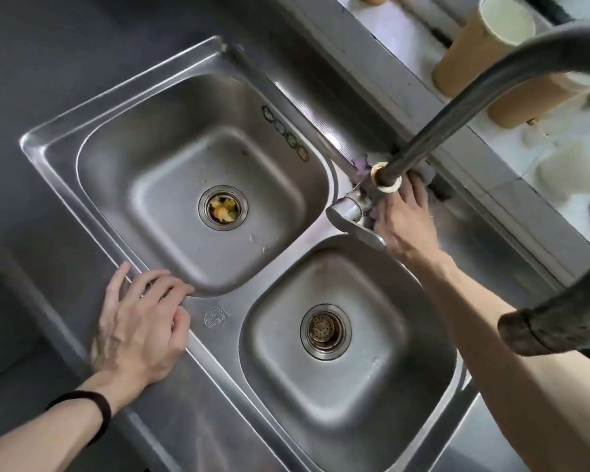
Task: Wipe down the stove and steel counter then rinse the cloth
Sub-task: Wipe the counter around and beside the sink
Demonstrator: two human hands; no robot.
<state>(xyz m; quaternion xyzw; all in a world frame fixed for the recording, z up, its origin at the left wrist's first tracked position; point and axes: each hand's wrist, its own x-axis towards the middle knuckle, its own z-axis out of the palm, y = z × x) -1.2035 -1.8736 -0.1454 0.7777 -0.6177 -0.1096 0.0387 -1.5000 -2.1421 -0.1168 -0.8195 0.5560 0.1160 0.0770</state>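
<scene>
Inspection, head view. Ref. landmark: faucet (457, 107), mounted at back of double steel sink (65, 172), spout arching toward camera.

Right hand (406, 219): at faucet base, just right of lever (355, 226). Fingers (414, 190) extended, fairly straight, pressing down on cloth (363, 165). No curl round cloth seen; thumb hidden behind lever. Hand is unclenched, flat contact only.

Cloth: purple-grey, bunched round faucet base on sink deck. One part shows left of base, rest under and beyond the fingers. Not in either basin.

Left hand (143, 321): well forward-left of faucet, on front rim of sink. Fingers spread, lightly bent, tips at lip of large basin (171, 158). Palm down, holds nothing, relaxed. Black band (82, 413) on wrist.

Other items, all rel. to faucet:
- Large basin, left of it: drain (222, 207) holds food scraps. Row of small stickers (286, 134) on back wall.
- Small basin (372, 403), forward of it: strainer (325, 332) in drain, looks free of scraps.
- Two tan paper cups (481, 46), behind and right, on tiled ledge.
- Dark table (31, 63) surrounds sink, left of faucet.

Water flow from spout: cannot tell, outlet blurred at frame edge.
</scene>
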